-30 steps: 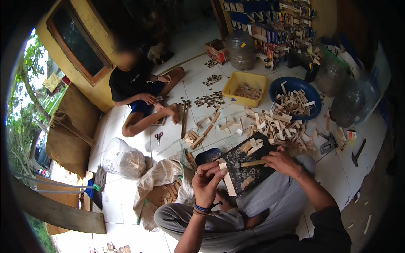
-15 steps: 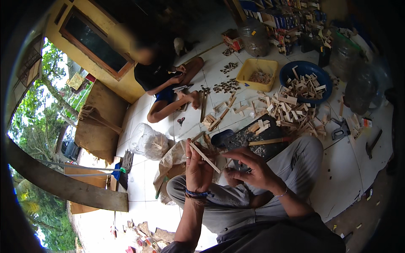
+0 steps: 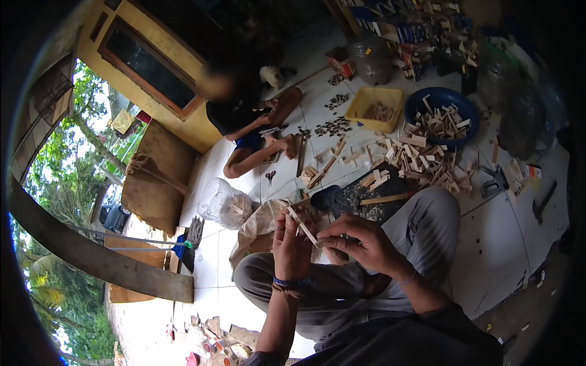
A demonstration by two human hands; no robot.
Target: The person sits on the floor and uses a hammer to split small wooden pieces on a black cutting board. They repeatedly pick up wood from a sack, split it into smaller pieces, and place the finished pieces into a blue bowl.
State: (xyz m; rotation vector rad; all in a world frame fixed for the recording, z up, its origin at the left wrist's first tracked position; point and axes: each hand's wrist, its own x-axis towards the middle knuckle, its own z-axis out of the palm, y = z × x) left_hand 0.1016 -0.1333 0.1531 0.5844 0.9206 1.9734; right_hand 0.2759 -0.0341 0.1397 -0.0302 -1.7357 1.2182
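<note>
Above my crossed legs, my left hand (image 3: pixel 292 255) holds a thin, pale wooden strip (image 3: pixel 301 224), slanting down to the right. My right hand (image 3: pixel 365 245) is at the strip's lower end, its thumb and fingers pinched together. Whether they grip the strip itself or a small piece against it is hidden. Just beyond my hands lies a dark board (image 3: pixel 381 204) with pale shavings, a few wood blocks and a wooden-handled tool (image 3: pixel 386 199) on it. Left of the board sits a small dark blue container (image 3: pixel 325 197).
A big pile of wood blocks (image 3: pixel 421 160) spreads before a blue basin (image 3: pixel 444 137) and a yellow tub (image 3: pixel 373 125). At right lie a staple gun (image 3: pixel 495 182) and a hammer (image 3: pixel 543 202). Another person (image 3: pixel 250 125) sits ahead, scissors (image 3: pixel 270 177) nearby. A sack (image 3: pixel 259 230) lies left.
My right hand has come in to the strip's lower end, and its fingers have closed there. The strip stays in my left hand. The whole view has shifted slightly.
</note>
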